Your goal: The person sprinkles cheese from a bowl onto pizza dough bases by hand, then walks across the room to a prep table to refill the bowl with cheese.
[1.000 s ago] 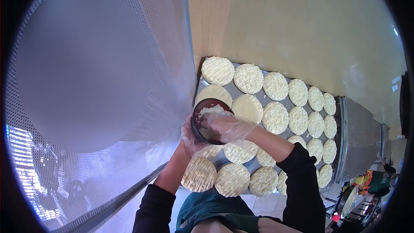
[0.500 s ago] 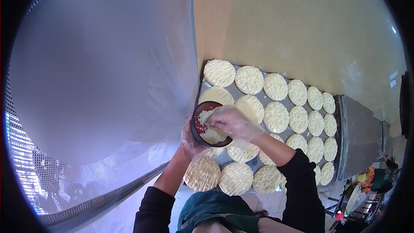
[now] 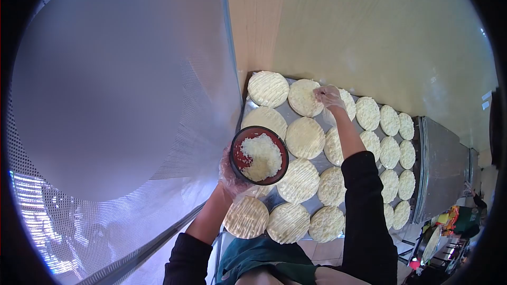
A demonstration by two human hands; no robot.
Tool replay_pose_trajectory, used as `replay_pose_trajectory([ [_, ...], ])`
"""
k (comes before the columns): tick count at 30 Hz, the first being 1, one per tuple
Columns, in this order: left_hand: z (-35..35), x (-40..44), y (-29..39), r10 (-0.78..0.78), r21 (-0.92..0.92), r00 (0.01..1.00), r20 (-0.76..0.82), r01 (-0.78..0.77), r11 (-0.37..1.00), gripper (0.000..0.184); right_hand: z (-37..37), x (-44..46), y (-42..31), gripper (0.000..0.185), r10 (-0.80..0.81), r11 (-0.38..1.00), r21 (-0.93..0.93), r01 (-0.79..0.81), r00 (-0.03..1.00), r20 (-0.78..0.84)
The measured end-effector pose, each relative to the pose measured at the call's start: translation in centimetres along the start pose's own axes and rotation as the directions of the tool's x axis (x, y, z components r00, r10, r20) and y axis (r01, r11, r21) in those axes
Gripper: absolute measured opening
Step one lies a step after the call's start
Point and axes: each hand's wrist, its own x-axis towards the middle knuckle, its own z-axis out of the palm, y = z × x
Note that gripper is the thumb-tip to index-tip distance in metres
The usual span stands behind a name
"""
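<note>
My left hand [image 3: 232, 171], in a clear plastic glove, grips a dark round bowl [image 3: 284, 145] with a red inside. White shreds [image 3: 262, 157] fill much of the bowl, which tilts toward me. My right hand [image 3: 328, 96], also gloved, is over the right edge of a round, pale cake [image 3: 304, 98] in the far row. Its fingers are pinched together on white shreds, mostly hidden by the glove. Shreds lie on that cake's top. A smoother round cake [image 3: 304, 138] lies just nearer, right of the bowl.
Several rows of pale round cakes cover a metal tray [image 3: 281, 113]. A tan wall [image 3: 369, 31] borders its far side. White mesh curtain [image 3: 206, 126] hangs close on the left. A grey metal surface [image 3: 443, 163] continues rightward. Another person's arm [image 3: 479, 200] shows far right.
My right hand has left the bowl and moved up and right to the far-row cake. The bowl stays in my left hand, its shreds now fully in view.
</note>
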Motion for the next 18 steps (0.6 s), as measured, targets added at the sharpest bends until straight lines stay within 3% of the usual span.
replay_pose_trajectory([
  [2,-0.2,0.1,0.1,-0.004,0.019,1.000,-0.009,0.004,1.000,0.073,0.6,0.2,0.1,0.011,-0.228,0.917,-0.353,0.184,0.970,-0.087],
  [3,-0.3,0.0,0.1,-0.001,0.018,1.000,-0.011,0.001,1.000,0.073,0.6,-0.1,-0.5,0.011,-0.228,0.917,-0.353,0.185,0.970,-0.084],
  [6,-0.6,-0.2,0.5,0.018,0.028,1.000,0.006,-0.018,0.999,0.075,0.6,-0.1,-2.2,0.013,-0.109,0.951,-0.300,0.077,0.990,-0.090],
  [7,-0.7,-0.2,0.7,0.005,0.008,1.000,0.014,-0.005,1.000,0.071,1.2,0.8,-2.1,0.014,0.019,1.000,0.014,-0.019,0.999,-0.029],
  [8,-0.8,-0.1,0.8,-0.008,-0.012,1.000,0.021,0.008,1.000,0.067,1.8,1.5,-1.9,0.016,0.125,0.938,0.317,-0.141,0.990,0.070],
  [12,-0.7,0.0,1.2,-0.019,0.000,1.000,0.015,0.019,1.000,0.067,3.9,1.0,-6.2,0.017,-0.018,0.906,0.419,-0.064,0.982,0.188],
  [14,-0.6,0.3,1.4,-0.010,0.000,0.999,-0.049,0.010,1.000,0.067,5.4,2.7,-6.6,0.016,-0.107,0.965,0.249,0.077,0.989,0.107],
  [18,-0.5,0.5,1.8,-0.013,-0.036,0.999,-0.042,0.012,0.999,0.068,7.3,5.3,-7.2,0.012,-0.169,0.941,0.308,0.137,0.983,0.079],
])
